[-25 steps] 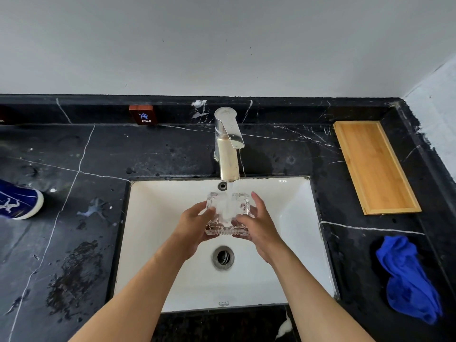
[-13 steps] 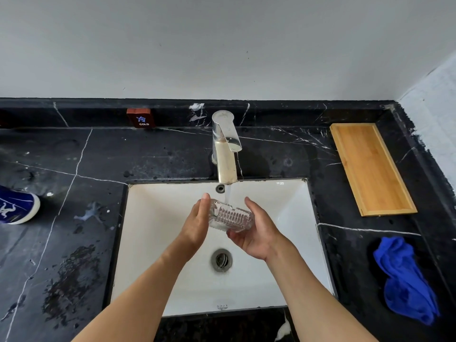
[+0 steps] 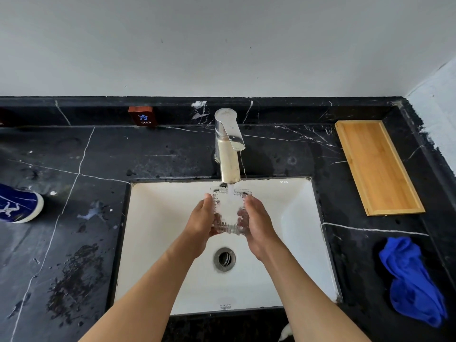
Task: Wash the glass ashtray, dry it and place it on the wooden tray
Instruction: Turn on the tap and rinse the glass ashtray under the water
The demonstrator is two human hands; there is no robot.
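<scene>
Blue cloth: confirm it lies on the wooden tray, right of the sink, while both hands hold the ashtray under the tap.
Not quite. In the head view the blue cloth lies on the black counter, nearer than the wooden tray, which holds nothing. The rest stands: left hand and right hand hold the ashtray under the tap.

The black marble desk [image 3: 160, 156] carries a white sunken sink [image 3: 296, 218] with a faucet [image 3: 228, 149] behind it, a wooden tray [image 3: 377, 169] far right, a crumpled blue cloth [image 3: 412, 282] near right, and a blue object [image 3: 17, 203] at the left edge.
</scene>
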